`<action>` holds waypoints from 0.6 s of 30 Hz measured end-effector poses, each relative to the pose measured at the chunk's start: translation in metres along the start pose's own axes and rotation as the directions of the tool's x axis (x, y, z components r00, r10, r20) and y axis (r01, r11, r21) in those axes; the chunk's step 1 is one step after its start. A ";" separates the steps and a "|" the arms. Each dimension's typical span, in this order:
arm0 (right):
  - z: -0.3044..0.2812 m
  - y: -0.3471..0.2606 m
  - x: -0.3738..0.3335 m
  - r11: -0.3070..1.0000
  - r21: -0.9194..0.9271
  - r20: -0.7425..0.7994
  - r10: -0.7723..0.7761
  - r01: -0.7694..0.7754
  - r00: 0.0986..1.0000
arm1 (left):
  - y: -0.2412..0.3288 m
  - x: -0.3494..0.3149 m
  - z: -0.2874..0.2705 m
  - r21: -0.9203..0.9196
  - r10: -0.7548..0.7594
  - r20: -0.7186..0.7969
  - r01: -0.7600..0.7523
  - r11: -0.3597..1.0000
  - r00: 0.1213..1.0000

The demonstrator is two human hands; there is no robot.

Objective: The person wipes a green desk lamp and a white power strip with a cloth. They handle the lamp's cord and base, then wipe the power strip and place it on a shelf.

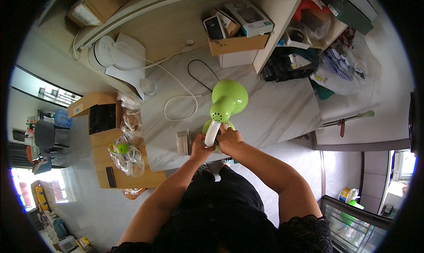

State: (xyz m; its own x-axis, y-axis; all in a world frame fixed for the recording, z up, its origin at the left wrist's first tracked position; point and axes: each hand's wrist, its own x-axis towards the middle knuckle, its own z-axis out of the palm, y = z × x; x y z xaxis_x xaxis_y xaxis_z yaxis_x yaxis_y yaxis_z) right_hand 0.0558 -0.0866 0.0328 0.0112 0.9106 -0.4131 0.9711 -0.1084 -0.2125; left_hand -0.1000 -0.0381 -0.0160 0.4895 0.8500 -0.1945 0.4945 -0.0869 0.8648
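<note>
A green desk lamp (230, 96) with a white ribbed bendable neck stands at the near edge of a marbled counter (269, 114). Its rounded head tips toward the far side, and part of its green base shows beneath the neck. My left hand (202, 149) is closed at the lower left of the neck. On the other side my right hand (229, 139) grips the base, fingers curled around its edge. Both sets of fingertips are partly hidden by the lamp. Just left of my left hand is a small beige box-like thing (182, 142).
A white cable (196, 103) and a dark cord (193, 62) loop across the counter. Behind stand a cardboard box of packages (240, 44) and a white appliance (130, 60). Left are a wooden table (100, 144), a plastic bag (128, 158) and a phone (110, 177).
</note>
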 end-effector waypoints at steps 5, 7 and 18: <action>-0.002 0.002 0.043 0.985 0.148 0.176 0.067 -0.093 0.982 | -0.002 0.002 0.010 0.092 0.142 -0.080 -0.134 0.987 0.987; -0.005 0.004 0.044 0.977 0.198 0.139 0.051 -0.078 0.989 | -0.006 0.007 0.006 0.006 0.059 -0.003 -0.059 0.998 0.998; 0.015 -0.002 -0.006 0.690 0.648 -0.135 0.522 -0.324 0.842 | -0.018 0.003 0.006 -0.091 0.041 0.012 -0.040 0.995 0.999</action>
State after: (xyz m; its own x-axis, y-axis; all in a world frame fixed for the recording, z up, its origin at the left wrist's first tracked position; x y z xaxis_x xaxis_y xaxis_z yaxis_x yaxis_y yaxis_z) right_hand 0.0497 -0.0983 0.0224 0.5491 0.7639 -0.3390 0.5118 -0.6280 -0.5862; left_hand -0.1030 -0.0369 -0.0344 0.5181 0.8394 -0.1643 0.4071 -0.0731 0.9105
